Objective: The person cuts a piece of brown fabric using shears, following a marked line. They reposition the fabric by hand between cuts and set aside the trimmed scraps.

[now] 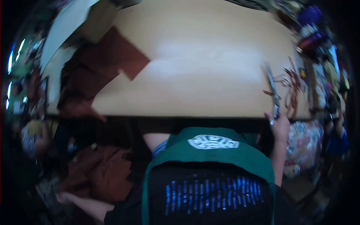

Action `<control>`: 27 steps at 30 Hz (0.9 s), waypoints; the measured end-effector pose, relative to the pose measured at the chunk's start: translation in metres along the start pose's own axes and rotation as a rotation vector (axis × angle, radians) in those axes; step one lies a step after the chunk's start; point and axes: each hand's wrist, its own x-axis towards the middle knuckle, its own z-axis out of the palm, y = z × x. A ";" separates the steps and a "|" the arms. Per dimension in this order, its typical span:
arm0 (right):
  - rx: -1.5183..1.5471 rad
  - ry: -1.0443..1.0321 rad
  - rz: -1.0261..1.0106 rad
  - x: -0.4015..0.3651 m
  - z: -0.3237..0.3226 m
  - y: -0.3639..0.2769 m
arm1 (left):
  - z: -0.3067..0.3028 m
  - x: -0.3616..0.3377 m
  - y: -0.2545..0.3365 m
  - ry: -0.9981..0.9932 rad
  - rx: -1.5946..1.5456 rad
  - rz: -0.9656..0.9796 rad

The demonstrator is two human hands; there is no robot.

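My right hand (280,125) is closed around the handles of a pair of metal scissors (274,95), at the table's near right edge. The blades point away from me over the table and look blurred. Thin brown strips (293,88) lie just right of the scissors. Down at the lower left, below table height, my left hand (65,198) is at the edge of a heap of brown sheet material (103,172) that looks like leather. Its fingers are too dim and smeared to show whether they grip a sheet.
A wide tan table (195,86) spreads before me. Overlapping brown sheets (108,60) lie on its left, one corner hanging over the near edge, beside a pale board (65,28). A printed plastic bag (303,146) stands at right. Another person (35,138) is at far left.
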 end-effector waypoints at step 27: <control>0.325 0.049 0.048 -0.022 -0.015 0.022 | -0.151 -0.401 0.506 -1.173 -0.342 1.223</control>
